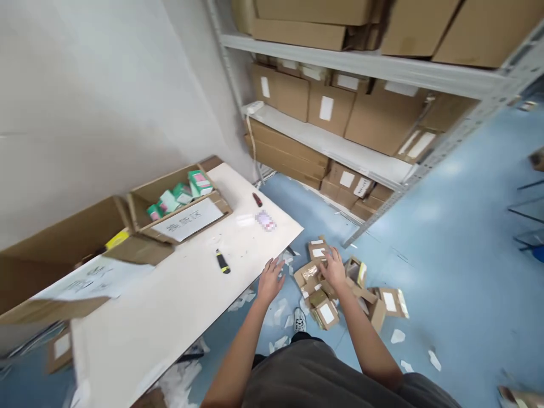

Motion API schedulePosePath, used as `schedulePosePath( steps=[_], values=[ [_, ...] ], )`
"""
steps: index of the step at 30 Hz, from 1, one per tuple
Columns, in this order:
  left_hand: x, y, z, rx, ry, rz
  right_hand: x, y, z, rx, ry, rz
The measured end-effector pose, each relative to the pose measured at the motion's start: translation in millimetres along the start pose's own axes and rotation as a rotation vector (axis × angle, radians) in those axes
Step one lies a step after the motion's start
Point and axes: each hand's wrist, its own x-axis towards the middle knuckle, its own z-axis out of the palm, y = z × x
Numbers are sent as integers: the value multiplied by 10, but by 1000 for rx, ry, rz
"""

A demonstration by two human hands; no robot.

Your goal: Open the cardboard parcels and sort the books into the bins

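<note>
My left hand (pixel 270 279) hangs in the air just off the white table's (pixel 170 300) edge, fingers spread and holding nothing. My right hand (pixel 334 267) reaches down over a pile of small cardboard boxes (pixel 325 311) on the blue floor. Its fingers are spread above a small labelled box (pixel 318 249) and grip nothing that I can see. My shoe (pixel 300 321) shows below, between the two arms.
On the table lie a black-and-yellow cutter (pixel 222 262), a dark red pen (pixel 257 199) and a small pink label (pixel 266 220). An open carton (pixel 187 218) holds green-and-pink packets. Grey shelving (pixel 340 147) with large cartons stands behind. Paper scraps litter the floor.
</note>
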Motion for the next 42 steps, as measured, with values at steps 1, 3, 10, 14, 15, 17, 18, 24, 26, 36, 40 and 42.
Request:
schedulePosePath(
  steps=[1, 3, 10, 14, 15, 17, 18, 24, 26, 36, 40, 42],
  values=[
    [-115, -86, -107, 16, 28, -38, 72, -154, 64, 11, -14, -52],
    [-372, -244, -305, 41, 83, -109, 168, -499, 192, 27, -42, -146],
    [-1717, -758, -885, 85, 304, -380, -75, -2055, 720, 123, -221, -526],
    [-2804, -1053, -1271, 114, 424, -546, -562, -3103, 1075, 184, -311, -735],
    [-3105, -1124, -1373, 125, 453, -592, -715, -3370, 1162, 199, -333, -784],
    [-3733, -1251, -1566, 143, 510, -688, -1059, -3899, 1332, 224, -378, -874],
    [-4056, -1302, -1654, 151, 537, -737, -1249, -4157, 1413, 235, -401, -916],
    [-5978, -1366, -2043, 244, 609, -1041, -2571, -5588, 1814, 294, -552, -1173],
    [-6568, -1327, -2127, 264, 645, -1142, -3022, -6008, 1899, 304, -607, -1263],
    [-8390, -1283, -2256, 332, 787, -1598, -4448, -7619, 2320, 351, -785, -1618],
    [-8650, -1531, -2301, 322, 774, -1697, -4712, -8176, 2684, 342, -825, -1686],
    [-8791, -1719, -2320, 304, 761, -1754, -4836, -8469, 2925, 346, -859, -1711]
  ],
)
